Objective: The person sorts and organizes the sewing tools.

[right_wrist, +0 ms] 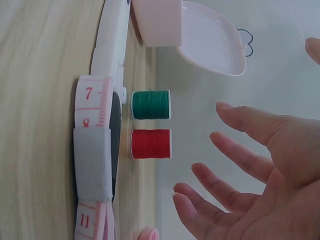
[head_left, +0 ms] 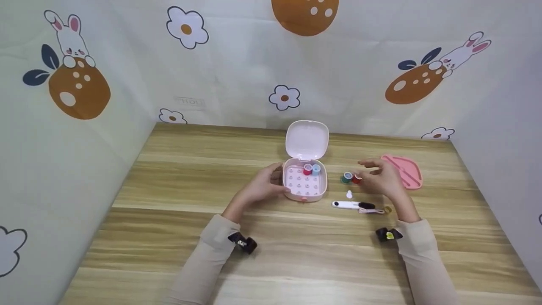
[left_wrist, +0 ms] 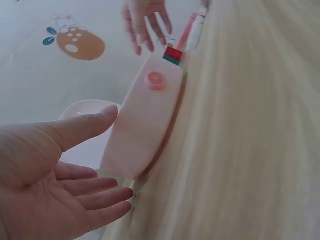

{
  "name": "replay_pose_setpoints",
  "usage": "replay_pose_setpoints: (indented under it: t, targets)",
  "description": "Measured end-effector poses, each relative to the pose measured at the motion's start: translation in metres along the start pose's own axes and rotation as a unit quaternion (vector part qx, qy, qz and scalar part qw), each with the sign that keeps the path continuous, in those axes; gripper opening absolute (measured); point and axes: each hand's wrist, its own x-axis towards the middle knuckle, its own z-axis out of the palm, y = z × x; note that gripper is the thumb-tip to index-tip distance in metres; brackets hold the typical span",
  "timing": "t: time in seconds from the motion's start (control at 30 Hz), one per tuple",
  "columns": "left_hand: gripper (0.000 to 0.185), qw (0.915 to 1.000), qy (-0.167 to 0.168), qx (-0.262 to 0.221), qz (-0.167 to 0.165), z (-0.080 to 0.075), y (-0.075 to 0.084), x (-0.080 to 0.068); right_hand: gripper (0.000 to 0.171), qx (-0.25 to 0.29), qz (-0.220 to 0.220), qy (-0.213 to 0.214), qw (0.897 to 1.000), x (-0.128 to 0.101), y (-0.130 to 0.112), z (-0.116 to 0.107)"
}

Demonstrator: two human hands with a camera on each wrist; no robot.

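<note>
A small pale-pink sewing box stands with its lid raised; rows of pegs line its inside. On the back pegs sit a red thread spool and a light-blue thread spool. My left hand is at the box's left side, thumb by the front corner, fingers loosely extended. To the right of the box, a green thread spool and another red thread spool stand upright side by side on the table. My right hand hovers beside these two with spread fingers, holding nothing.
A pink divided tray lies behind the right hand. In front of the spools are a small white piece, a white-and-black tool, a folded measuring tape and a small gold-coloured item. Patterned cloth walls border the table.
</note>
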Motion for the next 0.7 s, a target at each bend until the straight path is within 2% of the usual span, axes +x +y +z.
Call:
replay_pose_setpoints:
  t: [0.17, 0.37, 0.7]
  targets:
    - [0.087, 0.9977, -0.005, -0.061, -0.03, -0.007, -0.001, 0.004, 0.043, -0.006, -0.014, -0.013, 1.0, 0.001, 0.006, -0.002]
    - [0.092, 0.9916, -0.01, -0.123, -0.039, -0.009, -0.003, 0.011, 0.046, -0.003, -0.014, -0.025, 1.0, 0.001, 0.011, -0.008]
    - [0.098, 0.9848, -0.018, -0.165, -0.049, -0.009, -0.011, 0.012, 0.045, 0.008, -0.033, -0.038, 0.999, 0.006, 0.021, -0.01]
